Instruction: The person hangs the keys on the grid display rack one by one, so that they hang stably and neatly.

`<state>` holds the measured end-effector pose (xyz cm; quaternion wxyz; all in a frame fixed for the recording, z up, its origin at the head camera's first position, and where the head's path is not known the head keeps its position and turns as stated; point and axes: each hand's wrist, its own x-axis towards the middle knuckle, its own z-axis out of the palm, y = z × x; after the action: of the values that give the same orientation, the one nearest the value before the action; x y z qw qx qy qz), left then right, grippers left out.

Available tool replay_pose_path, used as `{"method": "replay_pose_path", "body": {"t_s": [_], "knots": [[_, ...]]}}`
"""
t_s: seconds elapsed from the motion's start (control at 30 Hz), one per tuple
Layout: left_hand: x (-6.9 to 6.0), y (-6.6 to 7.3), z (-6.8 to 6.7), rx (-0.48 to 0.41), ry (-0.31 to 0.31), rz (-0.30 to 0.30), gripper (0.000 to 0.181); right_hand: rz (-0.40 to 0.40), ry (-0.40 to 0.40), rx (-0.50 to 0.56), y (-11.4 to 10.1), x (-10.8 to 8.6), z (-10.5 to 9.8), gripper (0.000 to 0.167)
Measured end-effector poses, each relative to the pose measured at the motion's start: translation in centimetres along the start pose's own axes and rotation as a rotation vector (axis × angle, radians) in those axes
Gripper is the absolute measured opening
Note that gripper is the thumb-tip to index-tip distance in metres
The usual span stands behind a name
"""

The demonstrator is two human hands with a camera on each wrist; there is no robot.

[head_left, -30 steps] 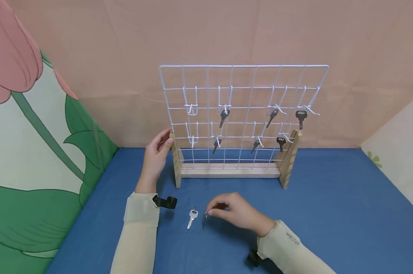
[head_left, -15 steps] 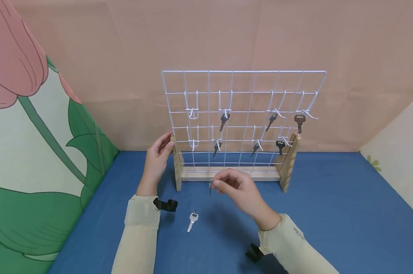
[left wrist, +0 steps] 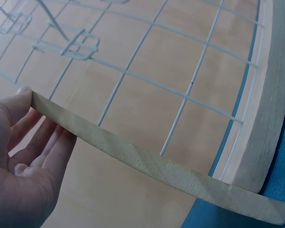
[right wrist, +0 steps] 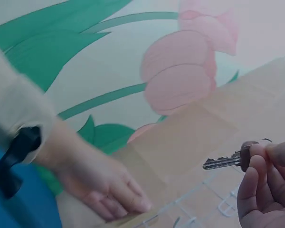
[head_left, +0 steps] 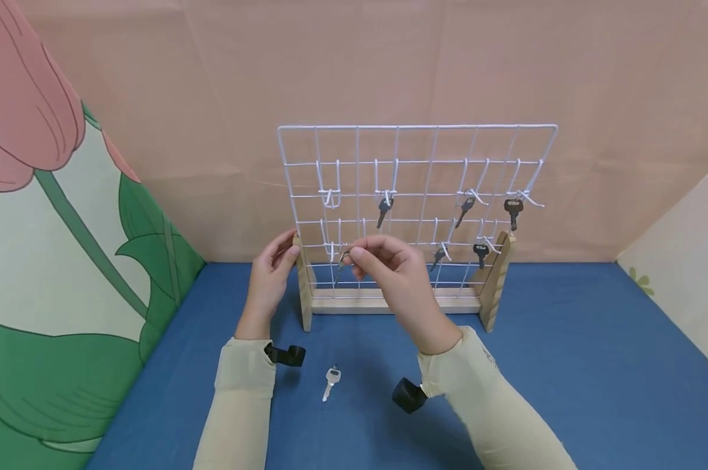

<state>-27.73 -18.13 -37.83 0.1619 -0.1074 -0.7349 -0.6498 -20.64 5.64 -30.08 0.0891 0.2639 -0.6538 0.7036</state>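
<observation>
My left hand (head_left: 266,277) holds the upper end of the wooden side piece (head_left: 304,287) at the left of a white wire grid rack (head_left: 418,126). Between thumb and fingers, my right hand (head_left: 403,281) pinches a metal key (right wrist: 223,162) by a ring at its head. In the head view that key is in front of the lower left hook (head_left: 330,249); whether its ring touches the hook I cannot tell. The right wrist view shows its toothed blade pointing away from the fingers. A second, silver key (head_left: 332,382) lies on the blue tabletop (head_left: 565,365).
Several dark keys hang from other hooks, among them one at the upper right (head_left: 513,210). The upper left hook (head_left: 330,197) bears no key. A wooden crossbar (head_left: 354,303) joins the stand's sides. Behind is a tan backdrop (head_left: 213,117).
My right hand has lifted the key off the tabletop and carried it up and forward to the rack's lower left. The left hand stays on the side piece.
</observation>
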Motion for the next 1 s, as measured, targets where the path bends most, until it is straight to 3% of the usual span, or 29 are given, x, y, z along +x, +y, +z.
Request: {"method": "replay_pose_path", "body": {"t_s": [0.3,0.67,0.87,1.0], "knots": [[0.1,-0.1,0.0,-0.005,0.009,0.013,0.047,0.126,0.002,0.363,-0.4,2.7,1.2,0.011],[0.1,0.0,0.1,0.006,0.024,0.027,0.045,0.153,0.063,0.434,0.0,5.2,2.9,0.026],[0.1,0.0,0.1,0.001,0.013,0.026,0.045,0.208,0.121,0.478,0.6,6.0,3.0,0.009],[0.1,0.0,0.1,-0.006,0.009,0.029,0.045,0.24,0.156,0.512,0.7,6.5,3.1,0.007]]}}
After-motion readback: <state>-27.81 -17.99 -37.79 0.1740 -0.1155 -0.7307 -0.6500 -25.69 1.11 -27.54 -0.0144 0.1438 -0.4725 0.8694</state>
